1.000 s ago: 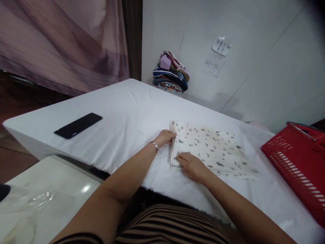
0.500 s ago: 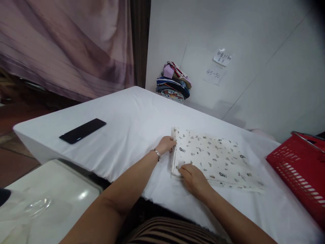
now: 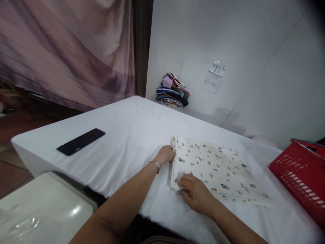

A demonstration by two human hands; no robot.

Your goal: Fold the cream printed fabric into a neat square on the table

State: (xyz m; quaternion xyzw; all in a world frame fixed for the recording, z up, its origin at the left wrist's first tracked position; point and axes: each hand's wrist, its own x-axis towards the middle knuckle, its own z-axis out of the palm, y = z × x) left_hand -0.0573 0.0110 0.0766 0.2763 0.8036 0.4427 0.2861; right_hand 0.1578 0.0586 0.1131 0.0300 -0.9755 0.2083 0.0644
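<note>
Edge-straightening, apparently | left hand [image 3: 165, 154] pinches cloth [image 3: 213, 166], frame centre | right hand [image 3: 195, 192] curled at lower-left corner, grip unclear | next likely needs layers even

Gap between cloth [image 3: 218, 169] and basket [image 3: 311, 173]
</note>
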